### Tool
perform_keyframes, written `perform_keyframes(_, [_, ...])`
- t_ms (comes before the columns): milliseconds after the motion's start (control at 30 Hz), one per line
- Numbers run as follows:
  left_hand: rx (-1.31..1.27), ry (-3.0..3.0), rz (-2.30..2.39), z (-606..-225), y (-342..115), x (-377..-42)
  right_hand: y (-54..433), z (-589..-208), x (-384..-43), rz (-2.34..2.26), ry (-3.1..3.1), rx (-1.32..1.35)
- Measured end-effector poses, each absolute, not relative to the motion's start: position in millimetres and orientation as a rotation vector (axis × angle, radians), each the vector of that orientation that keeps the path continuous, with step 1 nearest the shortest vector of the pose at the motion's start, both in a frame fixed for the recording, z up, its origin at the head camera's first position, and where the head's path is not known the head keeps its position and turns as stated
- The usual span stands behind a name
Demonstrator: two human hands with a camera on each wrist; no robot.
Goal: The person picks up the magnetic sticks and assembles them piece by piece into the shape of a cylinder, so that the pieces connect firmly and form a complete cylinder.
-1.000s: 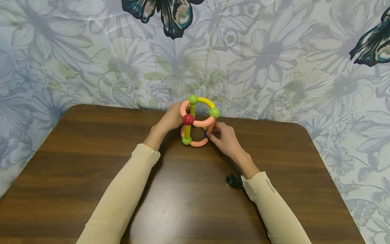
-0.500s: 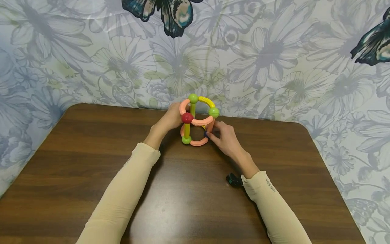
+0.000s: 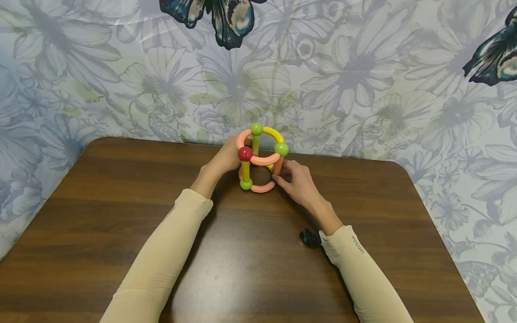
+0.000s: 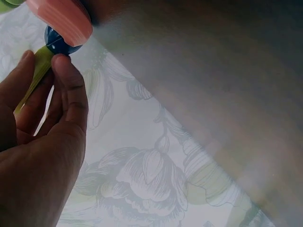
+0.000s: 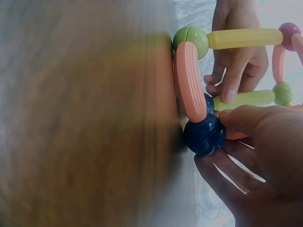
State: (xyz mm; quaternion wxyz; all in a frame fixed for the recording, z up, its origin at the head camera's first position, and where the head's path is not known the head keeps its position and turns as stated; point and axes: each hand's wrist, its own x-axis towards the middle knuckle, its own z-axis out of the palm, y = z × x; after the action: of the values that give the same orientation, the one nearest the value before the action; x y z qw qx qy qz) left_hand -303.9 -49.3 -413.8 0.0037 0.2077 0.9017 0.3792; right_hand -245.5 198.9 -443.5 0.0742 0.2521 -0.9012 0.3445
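Observation:
A toy frame of coloured balls and sticks [image 3: 264, 160] stands upright near the table's far edge, between both hands. Its upper ring has a red ball [image 3: 245, 154], two green balls, pink curved sticks and a yellow curved stick [image 3: 273, 133]. At its left rear, my left hand [image 3: 227, 154] pinches a light green stick [image 4: 41, 64] just below a dark blue ball [image 4: 56, 41]. The right hand [image 3: 300, 181] holds another dark blue ball [image 5: 204, 135] at the lower right corner, thumb on one side and fingers on the other. A pink curved stick [image 5: 189, 80] joins that ball.
The brown wooden table [image 3: 242, 269] has rounded far corners. Close behind it hangs a floral backdrop [image 3: 355, 76] with dark butterflies. A small black device [image 3: 310, 238] sits at the right wrist, by the cream sleeve [image 3: 359, 269].
The red ball and the right green ball of the upper ring have shifted slightly left, and the frame's upper part has turned a little. Both hands keep nearly the same place and hold.

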Motion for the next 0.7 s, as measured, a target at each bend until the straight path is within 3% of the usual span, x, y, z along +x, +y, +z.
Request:
perform_keyframes(233, [0.630,2.823,1.170,-411.9,-63.6,-299.8,199.0,-443.9,-246.0,1.077,-2.705,0.717])
perform_keyframes(467, [0.608,2.534,1.033,-402.3,-89.2,-274.9,199.7,-443.9,-246.7,1.049,-2.723,0.671])
perform_keyframes(700, [0.713,2.553,0.917,-405.5,-78.7,-252.9,205.9,-444.5,-248.5,1.056,-2.792,0.717])
